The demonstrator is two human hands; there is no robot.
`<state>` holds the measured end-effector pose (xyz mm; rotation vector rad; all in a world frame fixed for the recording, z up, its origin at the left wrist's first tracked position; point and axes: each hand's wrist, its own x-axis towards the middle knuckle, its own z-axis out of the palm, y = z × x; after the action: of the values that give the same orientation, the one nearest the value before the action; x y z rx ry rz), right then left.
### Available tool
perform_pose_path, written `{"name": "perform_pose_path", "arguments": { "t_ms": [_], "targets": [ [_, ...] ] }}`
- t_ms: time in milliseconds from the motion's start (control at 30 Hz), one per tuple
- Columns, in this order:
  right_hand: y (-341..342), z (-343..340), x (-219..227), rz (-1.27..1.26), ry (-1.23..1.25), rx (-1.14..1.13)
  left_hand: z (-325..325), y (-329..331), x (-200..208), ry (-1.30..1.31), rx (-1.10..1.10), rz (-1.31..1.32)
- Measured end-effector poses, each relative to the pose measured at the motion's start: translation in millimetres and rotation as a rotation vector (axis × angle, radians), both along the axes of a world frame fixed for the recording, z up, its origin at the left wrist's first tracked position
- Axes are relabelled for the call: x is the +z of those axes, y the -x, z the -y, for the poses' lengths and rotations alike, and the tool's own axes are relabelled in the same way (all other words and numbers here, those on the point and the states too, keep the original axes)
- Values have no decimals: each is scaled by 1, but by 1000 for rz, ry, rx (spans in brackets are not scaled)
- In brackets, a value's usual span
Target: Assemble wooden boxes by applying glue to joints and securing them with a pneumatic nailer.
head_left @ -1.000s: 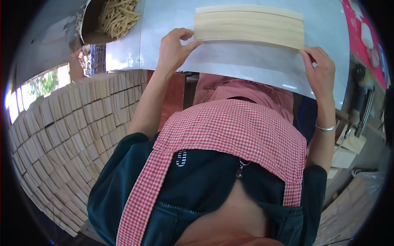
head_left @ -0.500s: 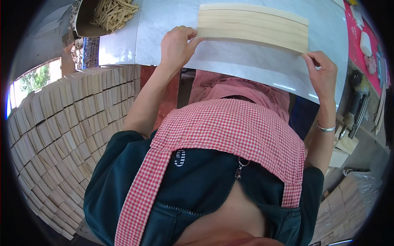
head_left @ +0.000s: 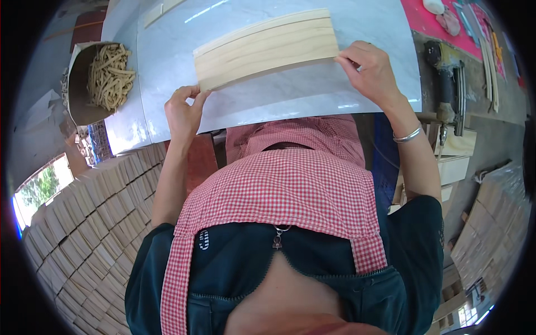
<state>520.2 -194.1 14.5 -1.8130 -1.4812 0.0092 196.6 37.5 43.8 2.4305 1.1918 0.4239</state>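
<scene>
A pale wooden board [head_left: 268, 50], long and flat with a thin lip along its far edge, is held just over the table between my hands. My left hand [head_left: 185, 111] pinches its near left corner between thumb and fingers. At the near right corner, my right hand [head_left: 368, 70] grips the board the same way, with a metal bangle on that wrist. The board's near edge looks slightly raised, and a shadow falls below it on the grey-white marbled tabletop [head_left: 251, 103].
An open box [head_left: 81, 84] of short beige strips stands at the table's left. Stacked wooden pieces [head_left: 106, 223] fill the lower left. Right of the table hangs a power tool [head_left: 445, 84], near a pink surface [head_left: 441, 28] with small items. A narrow wooden strip [head_left: 162, 12] lies at the far left.
The view has swung, so the table and box sit differently in the picture. The board's right end now tilts away from me; before, its left end was farther. Both hands keep their corners.
</scene>
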Motion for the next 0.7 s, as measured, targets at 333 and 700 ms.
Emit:
{"name": "perform_pose_path", "arguments": {
  "t_ms": [333, 700],
  "targets": [
    [-1, 24, -3, -6, 125, -188, -6, -6, 17, 155, 4, -272],
    [-32, 173, 50, 354, 583, -897, 5, -54, 51, -454, -611, 39]
  ]
}}
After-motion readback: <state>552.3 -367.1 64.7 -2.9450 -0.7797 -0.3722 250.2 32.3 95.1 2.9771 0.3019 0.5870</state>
